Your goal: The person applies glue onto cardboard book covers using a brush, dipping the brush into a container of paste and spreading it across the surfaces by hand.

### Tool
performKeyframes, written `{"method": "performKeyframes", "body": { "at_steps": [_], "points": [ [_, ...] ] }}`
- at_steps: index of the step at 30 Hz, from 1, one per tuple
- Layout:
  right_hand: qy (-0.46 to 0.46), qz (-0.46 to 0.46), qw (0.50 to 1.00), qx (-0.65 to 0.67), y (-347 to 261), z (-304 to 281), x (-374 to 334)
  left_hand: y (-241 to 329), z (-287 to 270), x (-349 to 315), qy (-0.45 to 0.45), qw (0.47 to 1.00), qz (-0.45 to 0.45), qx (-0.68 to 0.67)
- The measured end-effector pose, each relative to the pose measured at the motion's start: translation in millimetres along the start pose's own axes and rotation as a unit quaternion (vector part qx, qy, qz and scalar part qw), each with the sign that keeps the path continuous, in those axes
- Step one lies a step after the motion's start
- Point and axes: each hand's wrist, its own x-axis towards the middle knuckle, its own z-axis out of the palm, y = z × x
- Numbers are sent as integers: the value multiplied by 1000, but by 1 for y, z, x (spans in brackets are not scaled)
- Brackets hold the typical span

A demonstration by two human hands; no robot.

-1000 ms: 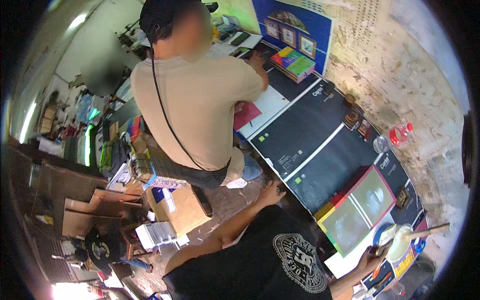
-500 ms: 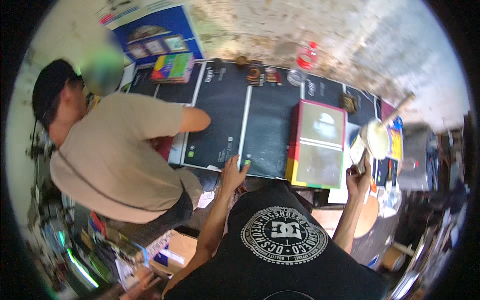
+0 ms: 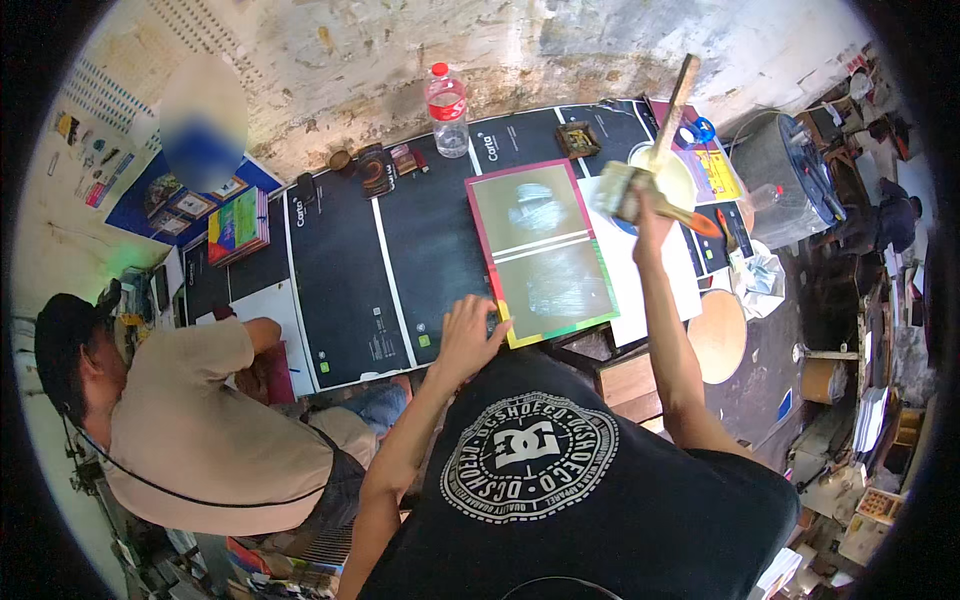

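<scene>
My right hand (image 3: pixel 652 222) is closed around a wide paintbrush (image 3: pixel 690 218) with an orange-tipped handle. Its pale bristles point left, beside a tub of cream-coloured paste (image 3: pixel 681 188) from which a wooden stick (image 3: pixel 677 100) leans up. Left of the brush lies a stack of cover sheets (image 3: pixel 550 243), grey inside a maroon, yellow and green border. Whitish wet smears show on both of its grey panels. My left hand (image 3: pixel 472 340) has its fingers spread at the stack's lower left corner and holds nothing; whether the thumb touches the edge I cannot tell.
Black boards (image 3: pixel 345 265) with white strips cover the table. A red-capped bottle (image 3: pixel 448 112), a small square tray (image 3: pixel 577 139) and colourful books (image 3: pixel 238 228) stand along the back. A person in a beige shirt (image 3: pixel 220 420) works at the left. A grey drum (image 3: pixel 785 180) is at the right.
The view has swung right, so table things appear farther left. My right hand has raised the brush beside the paste tub. My left hand is now close to the stack's corner.
</scene>
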Motion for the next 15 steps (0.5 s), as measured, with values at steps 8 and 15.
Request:
{"method": "performKeyframes", "body": {
  "at_steps": [8,15],
  "points": [
    [-450,-265,797,-304,50,49,-15,30,50,14,-143,976,-103,129],
    [-334,-402,759,-389,13,85,101,44,59,12,-104,971,-164,137]
  ]
}}
